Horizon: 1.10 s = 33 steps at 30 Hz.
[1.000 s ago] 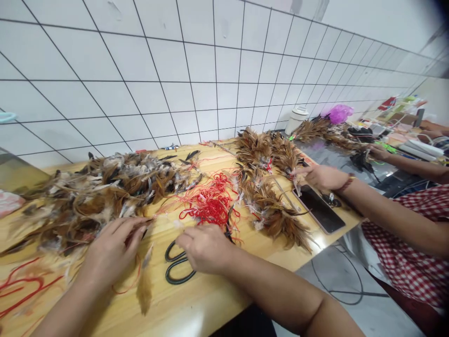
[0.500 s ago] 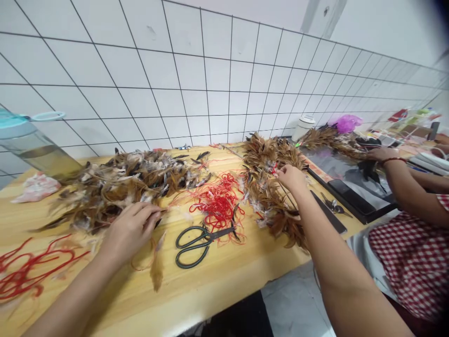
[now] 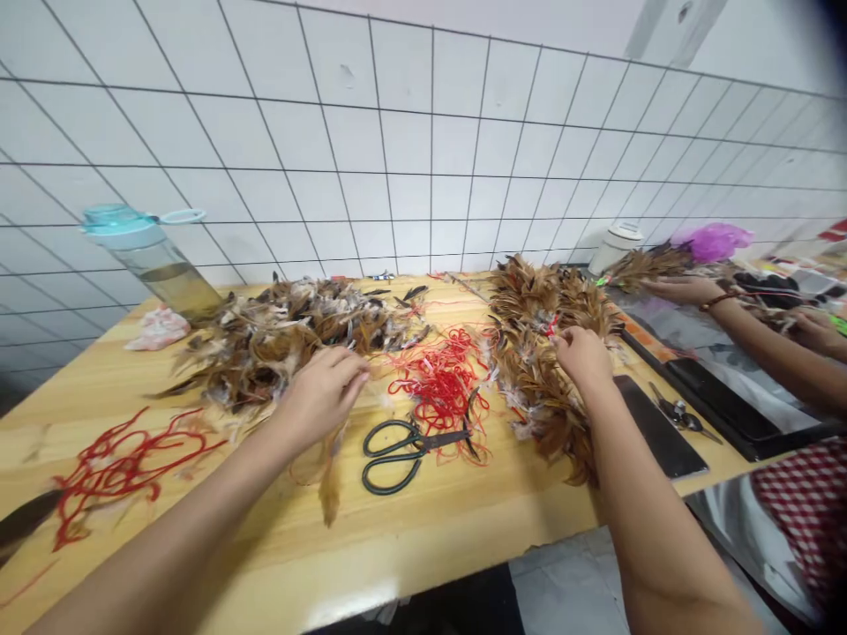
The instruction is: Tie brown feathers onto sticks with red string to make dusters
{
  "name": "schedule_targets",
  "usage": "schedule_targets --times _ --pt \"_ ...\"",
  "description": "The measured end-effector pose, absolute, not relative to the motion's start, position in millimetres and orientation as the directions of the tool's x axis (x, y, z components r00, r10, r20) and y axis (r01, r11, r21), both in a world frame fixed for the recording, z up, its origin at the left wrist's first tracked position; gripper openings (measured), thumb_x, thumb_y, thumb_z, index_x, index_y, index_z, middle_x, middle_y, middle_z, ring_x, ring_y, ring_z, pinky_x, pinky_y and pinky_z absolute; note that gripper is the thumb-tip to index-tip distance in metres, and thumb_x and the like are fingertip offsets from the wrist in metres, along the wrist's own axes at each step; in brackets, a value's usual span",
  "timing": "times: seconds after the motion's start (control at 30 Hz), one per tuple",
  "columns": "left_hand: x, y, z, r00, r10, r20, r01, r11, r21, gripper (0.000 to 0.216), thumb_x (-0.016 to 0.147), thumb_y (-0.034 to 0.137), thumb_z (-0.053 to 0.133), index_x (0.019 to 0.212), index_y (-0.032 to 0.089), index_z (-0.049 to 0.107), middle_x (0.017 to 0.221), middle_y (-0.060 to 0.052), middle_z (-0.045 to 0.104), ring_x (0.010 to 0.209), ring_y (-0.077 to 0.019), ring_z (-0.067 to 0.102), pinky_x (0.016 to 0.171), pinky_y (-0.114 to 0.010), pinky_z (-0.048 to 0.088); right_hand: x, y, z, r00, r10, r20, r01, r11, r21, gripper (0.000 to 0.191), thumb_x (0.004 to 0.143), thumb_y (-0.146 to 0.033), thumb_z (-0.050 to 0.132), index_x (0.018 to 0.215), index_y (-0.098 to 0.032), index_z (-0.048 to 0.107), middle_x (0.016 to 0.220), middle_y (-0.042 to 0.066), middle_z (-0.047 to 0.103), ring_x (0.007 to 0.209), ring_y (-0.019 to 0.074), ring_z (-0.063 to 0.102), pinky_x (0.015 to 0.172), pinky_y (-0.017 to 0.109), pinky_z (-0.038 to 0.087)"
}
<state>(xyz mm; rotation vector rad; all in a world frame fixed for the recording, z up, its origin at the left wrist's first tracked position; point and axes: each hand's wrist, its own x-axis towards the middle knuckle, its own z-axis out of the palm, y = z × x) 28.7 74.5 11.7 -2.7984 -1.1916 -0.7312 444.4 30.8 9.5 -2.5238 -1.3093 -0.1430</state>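
Observation:
My left hand [image 3: 326,390] hovers in front of the left feather pile [image 3: 265,339]. Its fingertips are pinched together near the tangle of red string [image 3: 442,379], but what they hold is too small to make out. At the right-hand bunch of brown feathers [image 3: 539,397], my right hand [image 3: 586,354] has thumb and fingers closed beside a bit of red tie [image 3: 550,326]. Whatever lies in that pinch is hidden. Between my hands, black-handled scissors [image 3: 410,451] lie on the table next to the string. A loose brown feather [image 3: 329,485] rests below my left hand.
More red string [image 3: 125,467] lies at the left. A tilted water bottle [image 3: 168,273] stands behind a crumpled tissue pack [image 3: 159,328]. On the right are a black phone-like slab [image 3: 658,428], small snips [image 3: 681,413], a dark tray [image 3: 724,401] and a co-worker's hand [image 3: 688,291].
My view has turned left. My left hand has moved right and slightly away from me, toward the red string. My right hand stays at the feather bunch. The co-worker's near hand has moved farther back.

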Motion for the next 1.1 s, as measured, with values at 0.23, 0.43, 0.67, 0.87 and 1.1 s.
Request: schedule_targets --times 0.23,0.43,0.67,0.87,1.1 --pt "102 90 38 0.710 0.607 0.357 0.601 -0.787 0.142 0.019 0.088 0.022 0.047 0.092 0.018 0.065 0.092 -0.008 0.061 0.091 -0.0214 0.055 0.082 -0.036 0.046 349 26 24 0.144 0.913 0.382 0.947 -0.014 -0.321 0.023 0.088 -0.027 0.047 0.092 -0.018 0.068 0.091 0.010 0.065 0.087 0.0204 0.058 0.080 0.030 0.042" --pt "121 84 22 0.804 0.565 0.186 0.558 -0.824 0.094 0.014 0.085 0.021 0.053 0.093 0.018 0.063 0.090 -0.008 0.059 0.091 -0.0216 0.055 0.081 -0.035 0.046 316 24 -18 0.062 0.895 0.441 0.911 0.130 -0.392 0.026 0.092 -0.024 0.040 0.088 -0.018 0.066 0.094 0.009 0.067 0.089 0.0192 0.060 0.080 0.028 0.043" --pt "126 63 13 0.826 0.519 0.220 0.503 -0.855 0.127 0.012 0.087 0.020 0.051 0.097 0.017 0.058 0.096 -0.008 0.056 0.093 -0.0206 0.052 0.082 -0.035 0.045 314 24 -41 0.100 0.880 0.465 0.911 0.106 -0.398 0.026 0.094 -0.025 0.039 0.094 -0.018 0.063 0.093 0.009 0.067 0.089 0.0188 0.060 0.077 0.027 0.043" --pt "127 65 0 0.839 0.523 0.149 0.502 -0.850 0.161 0.012 0.087 0.019 0.049 0.082 0.016 0.060 0.089 -0.008 0.056 0.087 -0.0200 0.051 0.078 -0.034 0.044 308 23 -40 0.035 0.875 0.482 0.906 0.176 -0.386 0.025 0.094 -0.023 0.038 0.090 -0.018 0.062 0.086 0.007 0.065 0.081 0.0182 0.058 0.074 0.027 0.041" --pt "122 74 24 0.726 0.619 0.301 0.485 -0.770 0.413 0.018 0.088 0.026 0.047 0.081 0.018 0.061 0.080 -0.003 0.060 0.080 -0.0161 0.054 0.076 -0.030 0.043 298 11 -25 -0.057 0.824 0.564 0.765 0.399 -0.506 0.028 0.088 -0.039 0.054 0.102 -0.018 0.063 0.093 0.007 0.058 0.092 0.0197 0.050 0.083 0.032 0.041"
